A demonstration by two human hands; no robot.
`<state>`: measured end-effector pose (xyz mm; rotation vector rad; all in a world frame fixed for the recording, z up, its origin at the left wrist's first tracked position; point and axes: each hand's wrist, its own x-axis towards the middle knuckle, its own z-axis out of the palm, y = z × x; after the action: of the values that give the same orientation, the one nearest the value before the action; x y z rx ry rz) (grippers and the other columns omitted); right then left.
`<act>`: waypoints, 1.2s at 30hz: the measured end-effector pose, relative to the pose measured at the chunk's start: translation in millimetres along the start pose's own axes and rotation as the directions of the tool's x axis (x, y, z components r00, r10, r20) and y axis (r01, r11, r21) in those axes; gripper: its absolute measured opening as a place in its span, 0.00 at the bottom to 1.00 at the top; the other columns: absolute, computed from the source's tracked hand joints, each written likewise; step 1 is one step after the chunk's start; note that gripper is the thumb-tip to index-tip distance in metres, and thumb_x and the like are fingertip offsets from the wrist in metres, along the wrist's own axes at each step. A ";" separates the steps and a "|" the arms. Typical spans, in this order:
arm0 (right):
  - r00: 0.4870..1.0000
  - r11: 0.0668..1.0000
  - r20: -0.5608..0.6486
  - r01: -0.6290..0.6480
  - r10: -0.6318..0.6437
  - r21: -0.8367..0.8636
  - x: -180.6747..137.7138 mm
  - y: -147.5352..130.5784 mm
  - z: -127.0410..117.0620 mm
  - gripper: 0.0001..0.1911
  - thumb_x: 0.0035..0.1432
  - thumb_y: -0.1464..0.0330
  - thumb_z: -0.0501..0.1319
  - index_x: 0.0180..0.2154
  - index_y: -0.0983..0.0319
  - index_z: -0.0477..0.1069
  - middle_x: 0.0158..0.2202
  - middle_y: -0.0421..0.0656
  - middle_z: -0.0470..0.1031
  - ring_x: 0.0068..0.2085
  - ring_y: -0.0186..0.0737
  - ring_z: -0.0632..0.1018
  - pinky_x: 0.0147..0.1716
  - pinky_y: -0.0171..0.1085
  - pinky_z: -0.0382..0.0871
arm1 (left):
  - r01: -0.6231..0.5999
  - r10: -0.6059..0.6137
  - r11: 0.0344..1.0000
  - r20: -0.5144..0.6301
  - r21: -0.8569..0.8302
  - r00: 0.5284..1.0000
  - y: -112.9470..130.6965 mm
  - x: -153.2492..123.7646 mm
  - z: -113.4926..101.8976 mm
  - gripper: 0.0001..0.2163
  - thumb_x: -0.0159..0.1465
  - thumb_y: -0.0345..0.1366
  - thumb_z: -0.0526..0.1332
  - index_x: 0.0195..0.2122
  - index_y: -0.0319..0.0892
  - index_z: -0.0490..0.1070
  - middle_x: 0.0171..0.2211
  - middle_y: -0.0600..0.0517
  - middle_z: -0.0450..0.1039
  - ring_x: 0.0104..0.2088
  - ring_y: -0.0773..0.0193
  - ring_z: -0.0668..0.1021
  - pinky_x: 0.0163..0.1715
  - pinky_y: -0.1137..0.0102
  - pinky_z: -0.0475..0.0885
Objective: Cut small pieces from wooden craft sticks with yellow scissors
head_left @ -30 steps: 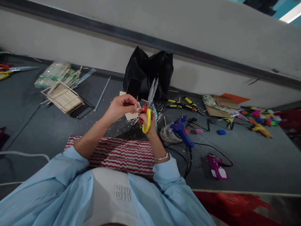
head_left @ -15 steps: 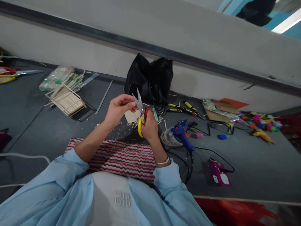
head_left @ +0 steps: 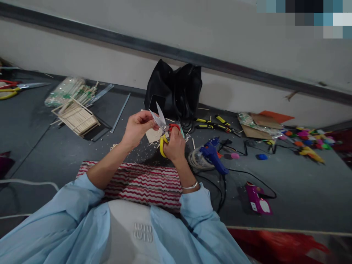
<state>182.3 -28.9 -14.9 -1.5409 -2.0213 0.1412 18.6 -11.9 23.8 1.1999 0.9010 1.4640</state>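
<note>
My right hand (head_left: 175,146) grips a pair of scissors (head_left: 162,127) with red and yellow handles. The blades stand apart and point up and to the left. Beside the blades, my left hand (head_left: 139,129) is closed in a pinch, its fingertips close to the lower blade. Whatever those fingers hold is too small to make out. Beneath the hands lies a pale square card (head_left: 153,136), with small cut bits scattered round it on the dark table.
A small stick frame (head_left: 76,117) and a bag of sticks (head_left: 66,91) lie left. Behind my hands stands a black bag (head_left: 173,90). Right are pliers (head_left: 213,125), a blue glue gun (head_left: 213,154) on a jar, a purple power strip (head_left: 257,200) and colourful pompoms (head_left: 305,137).
The scissor blades have opened wider, and the lower blade has swung left over my left fingertips. My left hand has stayed nearly in place.
</note>
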 end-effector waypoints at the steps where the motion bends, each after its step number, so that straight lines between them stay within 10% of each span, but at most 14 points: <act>1: 1.000 1.000 -0.002 0.000 0.000 -0.002 0.0 -0.2 0.4 0.14 0.52 0.67 0.58 0.42 0.62 0.59 0.41 0.53 0.72 0.46 0.53 0.73 0.46 0.47 0.68 | -0.005 0.005 1.000 0.006 0.001 1.000 -0.8 -0.1 -0.2 0.05 0.55 0.33 0.66 0.31 0.40 0.73 0.26 0.54 0.75 0.25 0.71 0.77 0.29 0.73 0.76; 36: 0.994 0.994 0.035 -0.102 0.100 0.035 -8.9 4.2 22.3 0.18 0.47 0.67 0.59 0.42 0.62 0.60 0.35 0.50 0.75 0.38 0.51 0.77 0.37 0.44 0.70 | -0.013 0.010 0.992 0.028 0.128 1.000 -3.2 -1.4 0.8 0.05 0.55 0.34 0.65 0.28 0.40 0.71 0.21 0.55 0.74 0.23 0.70 0.77 0.26 0.75 0.74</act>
<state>175.9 -29.8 -38.4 -1.6281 -1.9558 0.2443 20.1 -12.6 20.6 1.3181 0.9833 1.4128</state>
